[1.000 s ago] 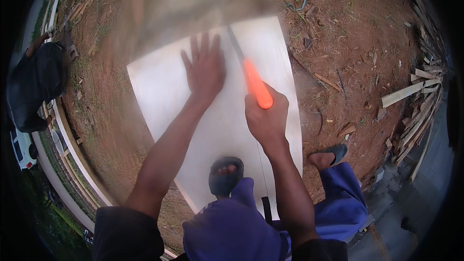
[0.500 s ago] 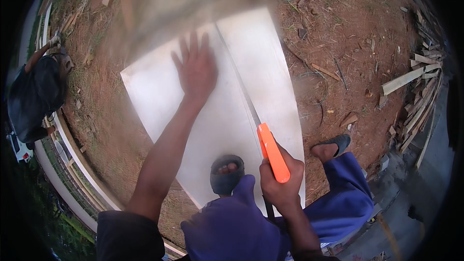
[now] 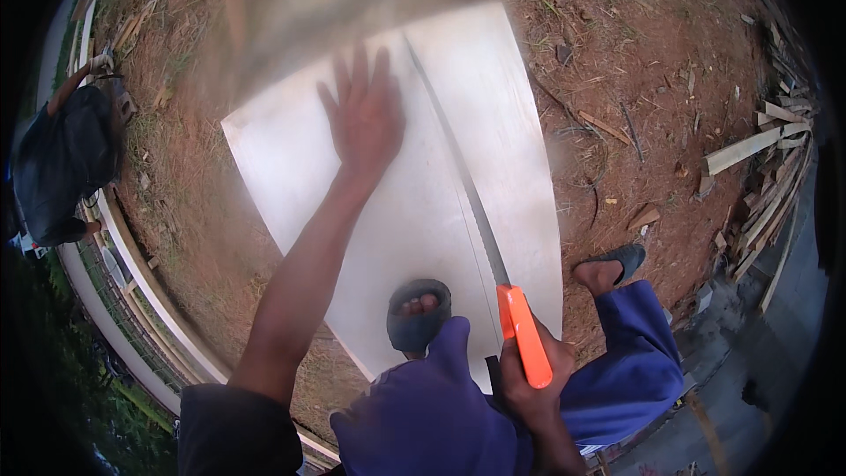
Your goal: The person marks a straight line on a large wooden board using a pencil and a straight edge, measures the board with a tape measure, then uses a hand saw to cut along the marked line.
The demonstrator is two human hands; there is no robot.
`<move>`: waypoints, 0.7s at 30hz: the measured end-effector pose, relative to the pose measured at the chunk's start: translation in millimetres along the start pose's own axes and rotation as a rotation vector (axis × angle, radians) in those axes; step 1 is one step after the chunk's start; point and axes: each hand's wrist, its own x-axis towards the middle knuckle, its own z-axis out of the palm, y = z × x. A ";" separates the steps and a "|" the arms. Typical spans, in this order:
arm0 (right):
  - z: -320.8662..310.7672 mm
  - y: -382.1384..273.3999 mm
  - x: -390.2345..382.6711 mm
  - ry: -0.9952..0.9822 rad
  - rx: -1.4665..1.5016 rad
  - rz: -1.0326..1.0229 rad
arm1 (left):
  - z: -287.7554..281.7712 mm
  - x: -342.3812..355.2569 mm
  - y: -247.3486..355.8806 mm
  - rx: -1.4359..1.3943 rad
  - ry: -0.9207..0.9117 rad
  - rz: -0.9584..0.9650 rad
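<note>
A large pale wooden board (image 3: 282,176) lies below me, with a thin line running lengthwise along it. Pressed flat on its far part is my left hand (image 3: 370,123), fingers spread. My right hand (image 3: 520,388) is wrapped round the orange handle of a handsaw (image 3: 525,335). The long toothed blade slants away over the board, close to the line, and its tip is near the far edge. My sandalled foot (image 3: 419,322) rests on the board's near part. A blur hides what lies just beyond the far edge.
My other foot (image 3: 621,263) stands on the reddish ground to the right of the board. Offcuts and strips of wood (image 3: 758,150) are piled at the far right. On the left, another person in dark clothes (image 3: 66,159) bends beside long pale timbers (image 3: 163,300).
My right hand has drawn the saw back toward me, so the handle sits lower and more of the blade shows. My left hand remains flat on the board.
</note>
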 end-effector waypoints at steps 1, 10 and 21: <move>7.1 -1.9 14.3 0.017 0.052 -0.016 | -0.2 2.3 1.8 0.009 -0.010 -0.006; 72.6 -44.9 190.8 -0.014 0.093 -0.008 | -5.6 1.0 -3.8 0.015 0.026 0.065; 55.6 -18.7 128.9 -0.039 0.118 0.095 | 4.8 1.3 -2.0 0.047 -0.004 0.003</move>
